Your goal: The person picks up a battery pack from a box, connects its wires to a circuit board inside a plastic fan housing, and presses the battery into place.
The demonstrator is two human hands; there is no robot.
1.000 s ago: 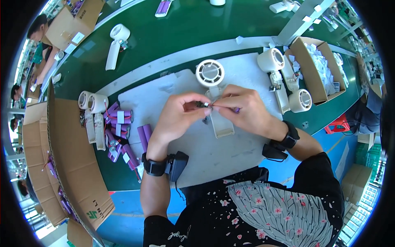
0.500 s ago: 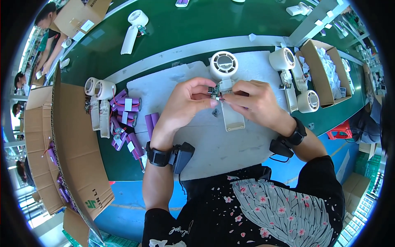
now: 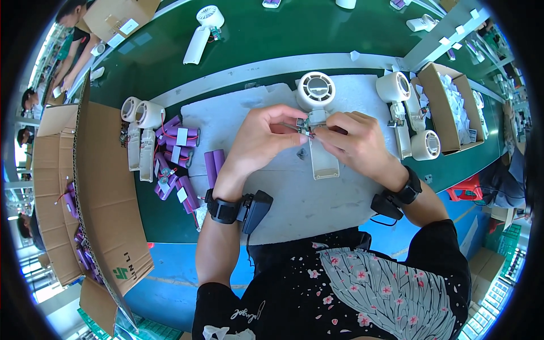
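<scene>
A white handheld fan [image 3: 316, 90] lies face up on the grey mat, its round head away from me and its open handle shell [image 3: 324, 161] towards me. Over its neck, my left hand [image 3: 258, 139] pinches a small green circuit board [image 3: 303, 123] between thumb and fingers. My right hand [image 3: 358, 139] meets it from the other side, fingertips pressed together at the board's edge. What they grip there is too small to make out, and the fingers partly cover the neck. Left of my left wrist lies a purple battery pack [image 3: 214, 165].
More purple battery packs [image 3: 180, 139] are piled at left, near white fan shells [image 3: 148, 115] and a large carton [image 3: 107, 198]. At right are fan parts [image 3: 392, 88] and a box of white pieces [image 3: 447, 144]. Another fan [image 3: 198, 42] lies beyond the metal rail [image 3: 243, 69]. A person works far left.
Both hands stay together over the fan's neck, and the board's angle has changed slightly. The whole view has shifted a little. Beyond the rail, the fan has moved right.
</scene>
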